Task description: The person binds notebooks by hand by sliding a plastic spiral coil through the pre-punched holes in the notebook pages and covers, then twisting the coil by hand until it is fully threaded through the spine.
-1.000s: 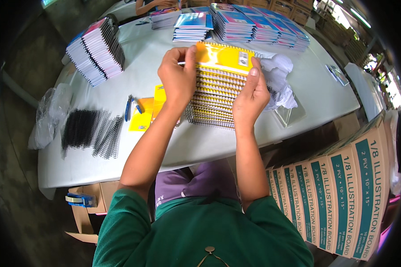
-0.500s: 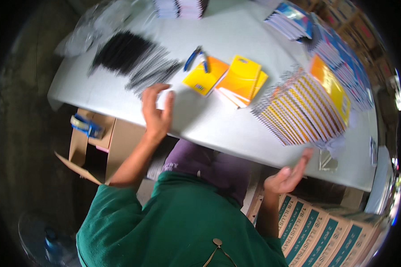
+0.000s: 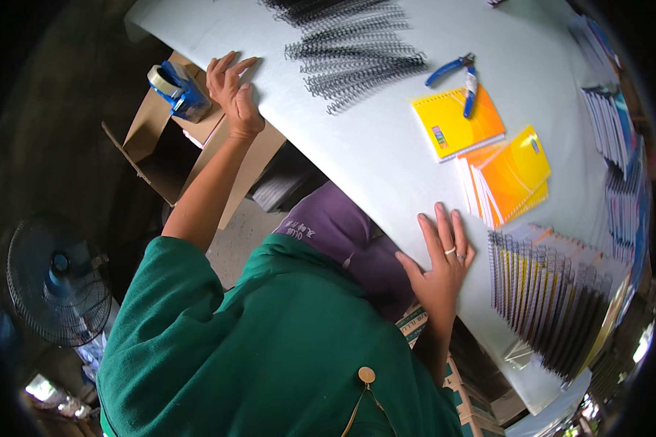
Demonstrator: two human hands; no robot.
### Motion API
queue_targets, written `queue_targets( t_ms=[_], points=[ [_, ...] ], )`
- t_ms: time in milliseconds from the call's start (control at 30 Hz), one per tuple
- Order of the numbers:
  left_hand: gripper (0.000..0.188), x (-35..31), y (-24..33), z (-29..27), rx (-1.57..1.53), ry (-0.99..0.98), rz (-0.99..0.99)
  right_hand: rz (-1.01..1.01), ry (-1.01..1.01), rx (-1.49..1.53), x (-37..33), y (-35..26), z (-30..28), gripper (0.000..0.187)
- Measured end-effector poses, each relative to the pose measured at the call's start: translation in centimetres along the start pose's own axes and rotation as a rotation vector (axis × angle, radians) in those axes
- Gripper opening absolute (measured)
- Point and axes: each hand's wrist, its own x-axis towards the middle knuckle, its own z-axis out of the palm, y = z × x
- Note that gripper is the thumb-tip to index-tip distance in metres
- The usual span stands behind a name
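My left hand (image 3: 235, 96) is at the table's front edge with fingers apart and nothing in them, beside a blue tape dispenser (image 3: 184, 95) on an open cardboard box. My right hand (image 3: 444, 255) has its fingers spread at the edge of the white table (image 3: 372, 160), holding nothing. Just beyond it lie overlapping yellow-orange notebooks (image 3: 523, 171). Another yellow-orange notebook (image 3: 455, 127) has blue-handled cutting pliers (image 3: 470, 91) on it. Black plastic binding coils (image 3: 364, 58) are strewn at the far middle. To the right of my right hand stands a row of spiral-bound notebooks (image 3: 547, 291).
Blue-covered notebooks (image 3: 608, 131) are piled along the table's right side. The cardboard box (image 3: 149, 131) stands below the left table edge. A fan (image 3: 60, 277) is at the far left. Printed cartons (image 3: 466, 397) sit under the table by my right forearm.
The view has turned, so the table now slants down to the right. My left hand has moved to the table edge near the tape dispenser; my right hand has come up to the table by the notebooks.
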Motion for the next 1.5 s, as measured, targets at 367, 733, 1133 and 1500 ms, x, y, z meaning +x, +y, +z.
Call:
queue_targets(
  t_ms=[367,733,1133,1500],
  points=[
    [0.048,-0.1,-1.0,-0.6,0.080,0.010,0.072,-0.121,-0.085,-0.092,2.5,0.0,0.1,0.060],
    [0.048,-0.7,-0.3,-1.9,0.217,-0.057,0.016,-0.238,-0.117,-0.162,2.3,-0.3,0.5,0.055],
    [0.042,-1.3,-0.4,-1.4,0.134,0.012,-0.040,-0.226,-0.155,-0.187,1.9,-1.3,0.3,0.057],
    [0.034,-1.7,0.4,-2.2,0.104,0.020,-0.104,-0.219,-0.116,-0.193,1.3,-1.5,1.2,0.067]
  ],
)
